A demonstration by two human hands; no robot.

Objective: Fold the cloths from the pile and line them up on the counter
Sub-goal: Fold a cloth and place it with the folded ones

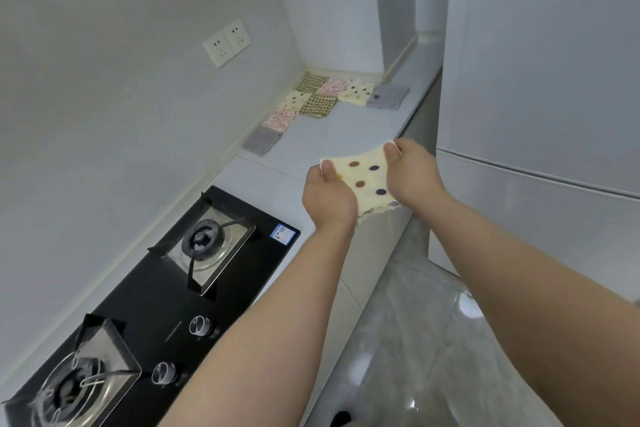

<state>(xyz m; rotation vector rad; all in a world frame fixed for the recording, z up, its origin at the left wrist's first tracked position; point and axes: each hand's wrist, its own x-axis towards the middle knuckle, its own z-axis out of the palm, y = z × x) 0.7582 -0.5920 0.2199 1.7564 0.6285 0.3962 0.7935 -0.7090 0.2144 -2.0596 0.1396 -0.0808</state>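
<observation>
Pinches a dotted cloth (pixel 363 177) at one far corner with the left hand (pixel 329 196), thumb on top, fingers curled beneath. Pinches the other far corner with the right hand (pixel 412 173). Holds it stretched above the front edge of the counter (pixel 339 128), beyond the stove (pixel 173 288), well apart from the folded cloths (pixel 311 104) by the wall.

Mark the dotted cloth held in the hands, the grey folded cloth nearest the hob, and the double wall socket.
dotted cloth (pixel 366 176): head view, its middle, between the dots.
grey folded cloth (pixel 262 141): head view, centre of its top face.
wall socket (pixel 227 42): head view, where the two plates meet.
</observation>
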